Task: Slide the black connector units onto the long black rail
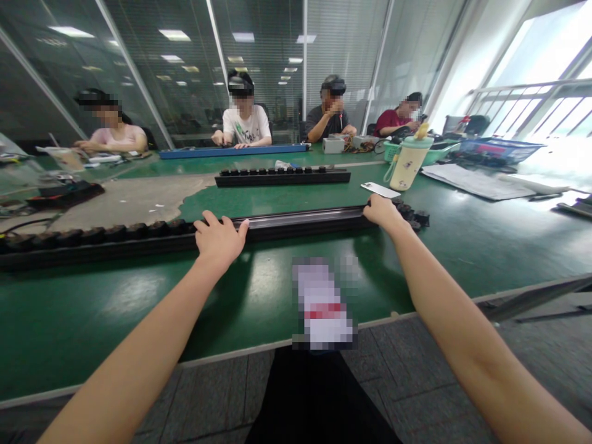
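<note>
At the far left, the long black bar (pixel 92 242) with its row of round knobs lies across the green tabletop (pixel 180 364) and runs well past the left hand (pixel 221 240). So much of its length sits beyond that hand that a sideways push could swing the long end toward the black device (pixel 65 194) just past a worn grey patch (pixel 129 200). The left hand is spread wide, its fingers laid over the bar rather than clamped around it, so the bar could slip from so loose a hold if raised. Between the hands, a pixelated object (pixel 321 305) lies near the tabletop's front edge, too blurred to name, and could be struck if the bar is drawn inward. A second knobbed black bar (pixel 282 177) lies ahead of the hands, close enough for the two to knock together under a forward shove. The right hand (pixel 383 213) cups over the first bar near its right end, its fingers hidden, so how firmly it grips cannot be told. Just ahead of it lie a white phone (pixel 380 190) and a cream water bottle (pixel 409 163), which a careless swing of that end could hit, tipping the bottle.
</note>
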Demonstrator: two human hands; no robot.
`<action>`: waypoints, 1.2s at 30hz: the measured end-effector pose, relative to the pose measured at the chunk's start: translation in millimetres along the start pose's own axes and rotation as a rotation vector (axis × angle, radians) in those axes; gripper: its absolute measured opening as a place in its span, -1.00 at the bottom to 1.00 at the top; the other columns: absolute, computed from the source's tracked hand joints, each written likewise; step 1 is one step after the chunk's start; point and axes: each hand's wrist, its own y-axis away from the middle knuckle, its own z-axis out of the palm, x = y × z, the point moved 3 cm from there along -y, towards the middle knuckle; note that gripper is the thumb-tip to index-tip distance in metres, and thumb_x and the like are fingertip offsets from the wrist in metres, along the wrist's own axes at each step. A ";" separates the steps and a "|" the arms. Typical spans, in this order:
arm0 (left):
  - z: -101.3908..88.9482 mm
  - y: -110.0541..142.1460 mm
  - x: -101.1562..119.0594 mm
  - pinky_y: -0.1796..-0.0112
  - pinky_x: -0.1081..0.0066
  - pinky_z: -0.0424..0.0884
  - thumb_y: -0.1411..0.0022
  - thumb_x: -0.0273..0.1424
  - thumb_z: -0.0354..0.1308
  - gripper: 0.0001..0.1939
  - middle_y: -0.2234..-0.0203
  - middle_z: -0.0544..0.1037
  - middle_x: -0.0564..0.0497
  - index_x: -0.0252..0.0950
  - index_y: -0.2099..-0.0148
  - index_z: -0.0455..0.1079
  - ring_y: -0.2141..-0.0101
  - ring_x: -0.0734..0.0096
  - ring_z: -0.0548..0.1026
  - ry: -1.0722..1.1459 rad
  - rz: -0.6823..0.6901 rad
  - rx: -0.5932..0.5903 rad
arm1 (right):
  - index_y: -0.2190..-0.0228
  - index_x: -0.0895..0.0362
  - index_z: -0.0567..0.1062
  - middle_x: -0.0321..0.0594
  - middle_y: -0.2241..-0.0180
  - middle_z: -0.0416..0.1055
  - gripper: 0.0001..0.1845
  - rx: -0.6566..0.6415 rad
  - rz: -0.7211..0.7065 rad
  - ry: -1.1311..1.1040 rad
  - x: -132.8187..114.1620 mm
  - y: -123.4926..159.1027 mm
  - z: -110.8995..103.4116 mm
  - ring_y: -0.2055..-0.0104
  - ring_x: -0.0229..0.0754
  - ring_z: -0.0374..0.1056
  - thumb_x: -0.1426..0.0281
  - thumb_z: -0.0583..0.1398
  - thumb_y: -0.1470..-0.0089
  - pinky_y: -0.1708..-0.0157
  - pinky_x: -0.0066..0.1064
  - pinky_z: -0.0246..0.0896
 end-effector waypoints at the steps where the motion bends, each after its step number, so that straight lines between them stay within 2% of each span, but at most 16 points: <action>1: 0.0 0.0 0.0 -0.09 -0.06 0.42 -0.53 -0.03 -0.22 -0.23 -0.42 0.14 -0.60 -0.55 -0.41 0.35 -0.25 -0.49 0.32 0.000 0.001 0.003 | -0.20 0.35 0.46 0.35 -0.11 0.50 -0.46 -0.001 -0.002 -0.001 0.2 -0.1 0.1 -0.23 0.24 0.43 0.48 0.10 -0.22 -0.14 -0.08 0.38; 21: 1.4 -1.0 -1.0 -0.07 -0.03 0.43 -0.53 -0.02 -0.22 -0.23 -0.40 0.18 -0.60 -0.54 -0.40 0.36 -0.22 -0.49 0.36 -0.010 0.007 0.011 | -0.20 0.35 0.46 0.36 -0.11 0.50 -0.47 -0.010 -0.011 -0.011 2.9 -3.1 0.5 -0.22 0.24 0.44 0.49 0.10 -0.22 -0.12 -0.07 0.39; 30: 6.8 -4.4 -3.1 -0.04 -0.04 0.42 -0.54 -0.01 -0.28 -0.21 -0.40 0.17 -0.61 -0.52 -0.39 0.38 -0.21 -0.48 0.36 -0.018 0.018 0.027 | -0.21 0.35 0.43 0.33 -0.10 0.50 -0.44 -0.007 0.001 -0.007 3.0 -1.6 0.7 -0.19 0.20 0.45 0.48 0.09 -0.21 -0.10 -0.13 0.39; 36: 5.2 -3.6 -2.5 -0.06 -0.05 0.42 -0.54 -0.02 -0.25 -0.22 -0.42 0.14 -0.60 -0.53 -0.40 0.36 -0.24 -0.50 0.33 -0.012 0.012 0.011 | -0.22 0.36 0.43 0.34 -0.11 0.50 -0.44 -0.009 0.001 -0.012 4.2 -3.7 1.0 -0.20 0.20 0.45 0.49 0.09 -0.22 -0.11 -0.13 0.39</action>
